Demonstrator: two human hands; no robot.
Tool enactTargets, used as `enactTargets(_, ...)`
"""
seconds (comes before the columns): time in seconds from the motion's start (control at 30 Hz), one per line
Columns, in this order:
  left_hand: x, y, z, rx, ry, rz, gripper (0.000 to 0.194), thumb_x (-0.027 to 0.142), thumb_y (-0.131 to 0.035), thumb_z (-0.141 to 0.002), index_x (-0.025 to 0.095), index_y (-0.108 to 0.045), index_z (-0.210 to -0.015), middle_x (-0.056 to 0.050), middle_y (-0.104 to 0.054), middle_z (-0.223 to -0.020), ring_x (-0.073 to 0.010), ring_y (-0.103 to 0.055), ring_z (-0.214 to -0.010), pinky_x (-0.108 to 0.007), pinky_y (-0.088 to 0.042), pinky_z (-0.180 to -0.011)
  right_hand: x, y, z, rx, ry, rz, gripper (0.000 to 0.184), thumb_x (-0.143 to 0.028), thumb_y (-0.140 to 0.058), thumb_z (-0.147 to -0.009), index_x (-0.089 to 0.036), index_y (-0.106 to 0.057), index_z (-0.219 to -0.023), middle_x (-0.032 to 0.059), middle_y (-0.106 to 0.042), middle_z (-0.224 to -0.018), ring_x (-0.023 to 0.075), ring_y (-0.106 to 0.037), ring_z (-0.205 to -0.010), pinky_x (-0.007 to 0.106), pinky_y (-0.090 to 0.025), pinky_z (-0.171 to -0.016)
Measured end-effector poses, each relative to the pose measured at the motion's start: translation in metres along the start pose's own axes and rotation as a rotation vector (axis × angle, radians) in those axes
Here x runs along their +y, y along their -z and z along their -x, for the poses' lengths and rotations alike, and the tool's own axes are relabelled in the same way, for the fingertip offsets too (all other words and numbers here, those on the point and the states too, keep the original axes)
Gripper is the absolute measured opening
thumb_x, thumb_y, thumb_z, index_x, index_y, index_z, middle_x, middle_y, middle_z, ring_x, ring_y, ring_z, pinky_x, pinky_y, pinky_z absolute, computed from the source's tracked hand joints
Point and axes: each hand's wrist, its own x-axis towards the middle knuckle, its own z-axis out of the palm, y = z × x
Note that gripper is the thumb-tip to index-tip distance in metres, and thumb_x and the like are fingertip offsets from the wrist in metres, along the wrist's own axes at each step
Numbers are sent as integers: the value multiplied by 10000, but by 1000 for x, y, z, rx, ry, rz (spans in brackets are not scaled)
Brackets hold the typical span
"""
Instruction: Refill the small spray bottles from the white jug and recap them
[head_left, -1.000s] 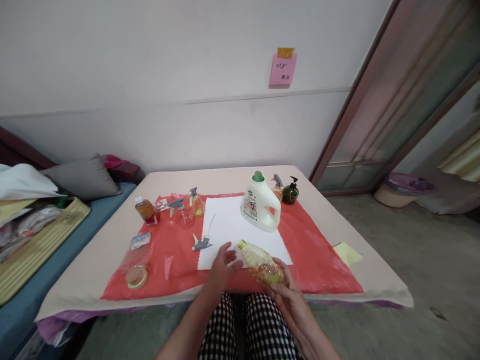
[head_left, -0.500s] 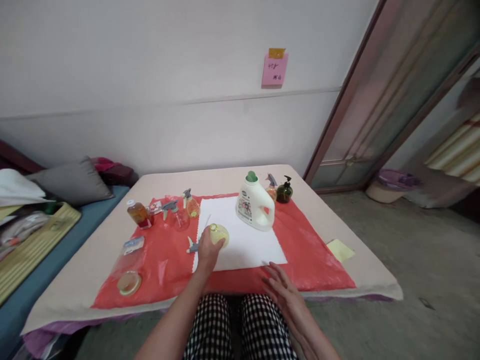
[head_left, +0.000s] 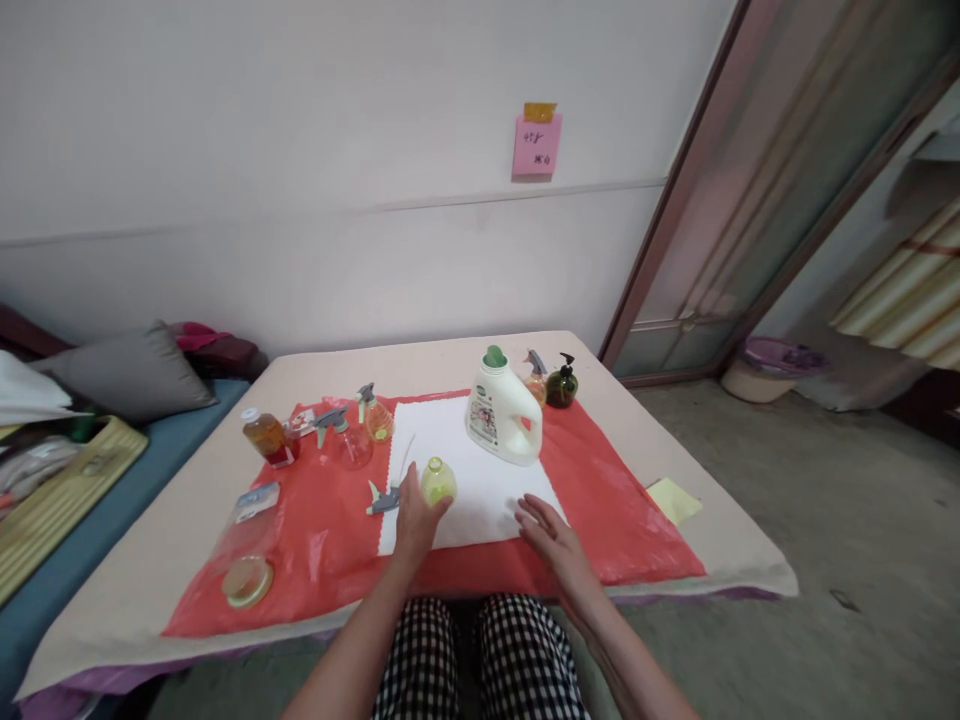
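My left hand [head_left: 419, 510] is curled round the side of a small yellow-tinted clear bottle [head_left: 437, 482] with an open neck, which stands upright on the white sheet [head_left: 480, 505]. Beside that hand lies a grey spray head [head_left: 385, 499] with a thin tube reaching away from it. Holding nothing, my right hand [head_left: 553, 538] hovers over the near right edge of the sheet with its fingers apart. Behind the bottle stands a big cream detergent jug [head_left: 504, 415] with a handle; something green shows in its mouth.
On the red plastic cover [head_left: 622, 530], left, are a clear spray bottle [head_left: 351, 447], an orange-tinted one [head_left: 379, 418], an amber liquid bottle [head_left: 268, 438] and a round lid [head_left: 247, 582]. A dark green pump bottle [head_left: 561, 385] stands right of the jug. Yellow paper [head_left: 675, 500] lies near the table's right edge.
The small bottle, tilted before, now stands upright with my left hand still on it. My right hand has risen and come slightly forward. The whole view has shifted a little.
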Motion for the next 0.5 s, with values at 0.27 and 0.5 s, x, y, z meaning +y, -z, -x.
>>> enactTargets(0.27,-27,14,104,159,-266,-39,595,354,-552,-933,238,-333,-1475,-152,-487,-1446,-306,-484,-1352,-521,-446,-1088,-27,-32,-107,118,211,337,880,-610,-724,-703,-203,-481,-1444,118,-382,-1588,317,-303,-1483,478,-200,-1233)
enactTargets(0.5,-33,16,134,227,-592,-342,538,206,-503,-965,204,-353,-1481,-147,-594,-1365,-249,-601,-1249,-414,-594,-934,-29,-61,-184,226,264,482,712,-512,-736,-730,-115,-564,-1295,189,-650,-1308,322,-590,-1237,474,-446,-1069)
